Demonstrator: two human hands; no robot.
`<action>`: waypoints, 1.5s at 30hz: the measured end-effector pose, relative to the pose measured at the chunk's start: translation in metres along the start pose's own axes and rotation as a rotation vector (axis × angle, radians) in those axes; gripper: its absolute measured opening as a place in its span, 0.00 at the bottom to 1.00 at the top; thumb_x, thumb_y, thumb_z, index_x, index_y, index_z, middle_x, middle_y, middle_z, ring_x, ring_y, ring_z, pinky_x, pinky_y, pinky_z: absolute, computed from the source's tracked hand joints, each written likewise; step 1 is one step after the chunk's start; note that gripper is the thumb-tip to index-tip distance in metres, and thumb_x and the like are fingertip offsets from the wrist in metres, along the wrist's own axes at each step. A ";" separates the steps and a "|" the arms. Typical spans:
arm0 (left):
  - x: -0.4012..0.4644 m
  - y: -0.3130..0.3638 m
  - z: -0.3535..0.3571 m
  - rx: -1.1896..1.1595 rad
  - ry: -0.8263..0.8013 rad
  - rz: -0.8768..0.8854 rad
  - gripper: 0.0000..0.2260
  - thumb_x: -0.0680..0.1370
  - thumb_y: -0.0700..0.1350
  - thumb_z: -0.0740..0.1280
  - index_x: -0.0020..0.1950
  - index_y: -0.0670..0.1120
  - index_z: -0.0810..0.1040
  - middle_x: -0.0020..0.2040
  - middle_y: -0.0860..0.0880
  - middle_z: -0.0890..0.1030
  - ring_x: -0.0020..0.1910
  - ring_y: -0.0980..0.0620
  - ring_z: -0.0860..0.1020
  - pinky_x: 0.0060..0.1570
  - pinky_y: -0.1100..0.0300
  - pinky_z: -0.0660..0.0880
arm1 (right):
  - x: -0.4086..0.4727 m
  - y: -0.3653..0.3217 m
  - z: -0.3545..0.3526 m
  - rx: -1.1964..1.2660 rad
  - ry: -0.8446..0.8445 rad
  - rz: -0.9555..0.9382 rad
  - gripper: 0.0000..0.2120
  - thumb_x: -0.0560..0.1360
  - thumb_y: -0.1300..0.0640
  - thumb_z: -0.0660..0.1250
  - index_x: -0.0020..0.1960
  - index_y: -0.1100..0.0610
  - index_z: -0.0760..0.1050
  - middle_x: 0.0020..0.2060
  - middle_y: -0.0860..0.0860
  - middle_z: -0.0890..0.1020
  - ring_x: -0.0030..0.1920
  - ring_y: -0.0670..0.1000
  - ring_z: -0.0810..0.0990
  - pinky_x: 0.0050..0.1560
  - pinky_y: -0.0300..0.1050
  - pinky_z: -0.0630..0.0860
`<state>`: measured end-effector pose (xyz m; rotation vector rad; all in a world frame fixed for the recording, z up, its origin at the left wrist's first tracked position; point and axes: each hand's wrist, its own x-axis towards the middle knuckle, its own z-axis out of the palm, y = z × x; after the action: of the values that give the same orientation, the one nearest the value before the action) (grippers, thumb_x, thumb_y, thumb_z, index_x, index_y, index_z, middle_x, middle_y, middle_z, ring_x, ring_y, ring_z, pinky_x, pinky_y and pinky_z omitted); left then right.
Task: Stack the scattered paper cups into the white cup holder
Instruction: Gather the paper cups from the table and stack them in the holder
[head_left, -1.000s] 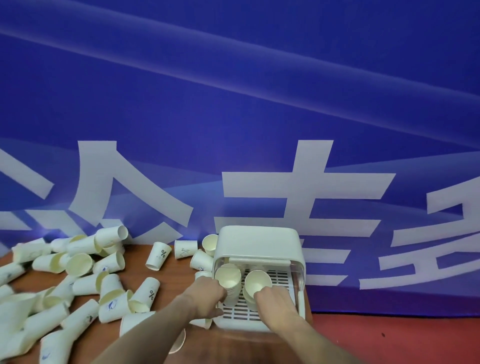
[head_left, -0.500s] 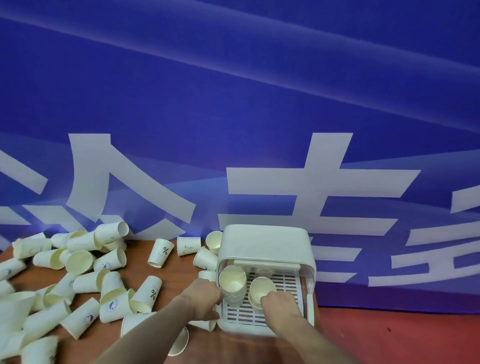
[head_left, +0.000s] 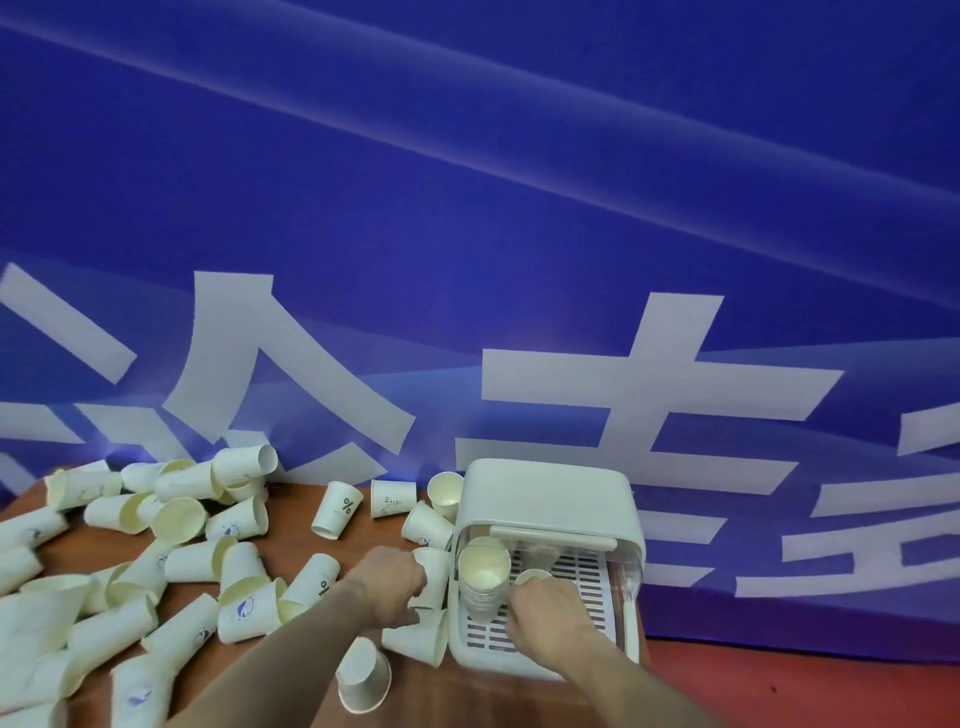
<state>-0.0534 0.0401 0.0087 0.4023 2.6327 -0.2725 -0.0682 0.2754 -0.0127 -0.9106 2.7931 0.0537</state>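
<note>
The white cup holder (head_left: 550, 496) stands on the wooden table (head_left: 296, 540) with its lid raised over a slatted tray. A tall stack of paper cups (head_left: 483, 579) stands in the tray's left side. My right hand (head_left: 548, 610) reaches into the tray and grips a shorter cup stack (head_left: 534, 574) beside the tall one. My left hand (head_left: 389, 584) is just outside the holder's left wall, its fingers curled round a loose paper cup (head_left: 434, 571). Scattered paper cups (head_left: 182, 558) lie on their sides across the table's left half.
More loose cups lie against the holder's left side (head_left: 418, 636) and near the table's front edge (head_left: 363, 680). A blue banner with white characters (head_left: 519, 260) hangs right behind the table. Red floor (head_left: 805, 691) shows to the right.
My left hand has let go of the tall stack and moved left out of the holder onto a loose cup. My right hand stays on the shorter stack. The view has dipped slightly.
</note>
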 end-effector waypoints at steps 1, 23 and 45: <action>-0.006 -0.005 0.000 -0.012 0.006 -0.022 0.15 0.77 0.55 0.67 0.57 0.47 0.79 0.54 0.47 0.80 0.52 0.46 0.78 0.49 0.54 0.73 | 0.002 -0.011 -0.005 -0.002 0.015 -0.025 0.13 0.77 0.54 0.56 0.51 0.58 0.77 0.47 0.59 0.81 0.49 0.62 0.79 0.42 0.49 0.65; -0.112 -0.164 0.116 -0.066 -0.049 -0.253 0.14 0.78 0.53 0.64 0.58 0.47 0.78 0.56 0.46 0.80 0.53 0.45 0.79 0.48 0.53 0.73 | 0.079 -0.193 -0.015 -0.011 -0.074 -0.102 0.11 0.78 0.52 0.58 0.51 0.56 0.77 0.48 0.56 0.82 0.49 0.60 0.80 0.47 0.50 0.73; -0.165 -0.324 0.209 -0.187 0.045 -0.501 0.13 0.81 0.53 0.59 0.59 0.48 0.75 0.54 0.47 0.80 0.52 0.46 0.79 0.41 0.56 0.67 | 0.191 -0.343 0.029 -0.035 -0.179 -0.197 0.12 0.79 0.52 0.58 0.55 0.56 0.77 0.52 0.54 0.81 0.53 0.57 0.80 0.47 0.47 0.70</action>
<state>0.0678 -0.3557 -0.0565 -0.3231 2.7353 -0.1708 -0.0124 -0.1099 -0.0704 -1.1251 2.5343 0.1473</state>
